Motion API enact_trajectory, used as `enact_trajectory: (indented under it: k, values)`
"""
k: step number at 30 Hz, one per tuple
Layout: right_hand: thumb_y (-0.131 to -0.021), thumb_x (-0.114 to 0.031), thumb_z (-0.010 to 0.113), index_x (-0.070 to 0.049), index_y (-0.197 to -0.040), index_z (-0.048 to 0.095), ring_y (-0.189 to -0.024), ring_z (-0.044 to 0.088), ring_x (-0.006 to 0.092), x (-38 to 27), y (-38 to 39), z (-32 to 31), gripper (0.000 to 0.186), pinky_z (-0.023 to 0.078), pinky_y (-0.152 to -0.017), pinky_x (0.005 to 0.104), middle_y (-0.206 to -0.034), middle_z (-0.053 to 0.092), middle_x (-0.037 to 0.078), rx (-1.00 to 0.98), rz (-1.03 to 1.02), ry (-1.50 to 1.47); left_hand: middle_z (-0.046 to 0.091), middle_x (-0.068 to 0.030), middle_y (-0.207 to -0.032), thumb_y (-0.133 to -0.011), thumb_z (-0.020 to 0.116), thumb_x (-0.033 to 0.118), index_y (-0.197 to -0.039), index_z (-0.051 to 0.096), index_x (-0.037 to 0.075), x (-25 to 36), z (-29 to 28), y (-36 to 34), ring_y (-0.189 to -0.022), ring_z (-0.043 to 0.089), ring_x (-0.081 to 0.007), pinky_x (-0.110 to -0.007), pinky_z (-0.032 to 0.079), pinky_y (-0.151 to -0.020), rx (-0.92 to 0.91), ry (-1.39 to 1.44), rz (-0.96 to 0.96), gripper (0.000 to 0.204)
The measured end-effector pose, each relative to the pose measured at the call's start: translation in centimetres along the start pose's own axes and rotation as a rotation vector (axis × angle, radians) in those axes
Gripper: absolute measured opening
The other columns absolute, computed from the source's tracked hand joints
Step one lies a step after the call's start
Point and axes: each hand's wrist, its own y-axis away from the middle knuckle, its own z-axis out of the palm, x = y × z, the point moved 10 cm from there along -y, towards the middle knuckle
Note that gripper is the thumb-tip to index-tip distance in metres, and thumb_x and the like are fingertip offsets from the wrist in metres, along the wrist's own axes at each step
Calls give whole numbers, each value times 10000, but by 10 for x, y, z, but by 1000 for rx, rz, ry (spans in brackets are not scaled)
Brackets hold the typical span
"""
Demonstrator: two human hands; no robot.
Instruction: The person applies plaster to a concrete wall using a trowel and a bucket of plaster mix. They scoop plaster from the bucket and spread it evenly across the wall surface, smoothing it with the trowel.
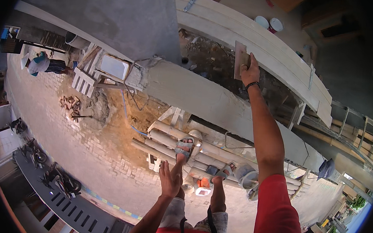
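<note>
My right hand (250,72) grips a flat plastering trowel (239,55) by its handle, raised at the far edge of a long grey concrete beam (197,91), over a dim, debris-strewn gap. The beam's surface looks freshly coated with smooth grey render. My left hand (170,179) hangs low in front of my body, fingers stretched out, holding nothing. Below it and the beam, my sandalled feet (183,147) stand on a platform of long poles or narrow boards (163,132).
A bucket (249,180), an orange object (203,183) and other containers lie by my feet. A frame (114,68) rests at the beam's left end. Far below are a co-worker (43,65), broken bricks (68,104) and parked motorbikes (61,179). Pale boards (270,33) run beyond the gap.
</note>
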Motion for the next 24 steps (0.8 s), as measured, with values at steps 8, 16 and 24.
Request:
enact_trajectory:
  k: [8, 16, 24]
  values:
    - [-759, -106, 629, 21, -1309, 389, -1056, 563, 391, 0, 116, -102, 613, 466, -898, 400, -1188, 538, 260, -28, 221, -84, 277, -319, -1366, -828, 598, 199, -1422, 156, -11, -29, -15, 9, -1259, 290, -475, -523, 270, -1041, 22, -31, -45, 770]
    - [-713, -67, 620, -65, -1302, 410, -883, 578, 419, -6, 216, -70, 625, 494, -779, 473, -1036, 544, 218, -69, 205, 108, 258, -284, -1412, -804, 607, 75, -1418, 147, -18, -13, -16, -2, -1299, 254, -458, -518, 245, -1068, -8, -11, 8, 773]
    - [-724, -54, 639, -106, -1272, 410, -911, 560, 408, -2, 215, -48, 596, 487, -765, 488, -1029, 525, 193, -138, 320, 184, 249, -292, -1411, -811, 604, 106, -1413, 158, -15, -19, -15, 6, -1295, 252, -463, -522, 237, -1069, -32, -22, 23, 758]
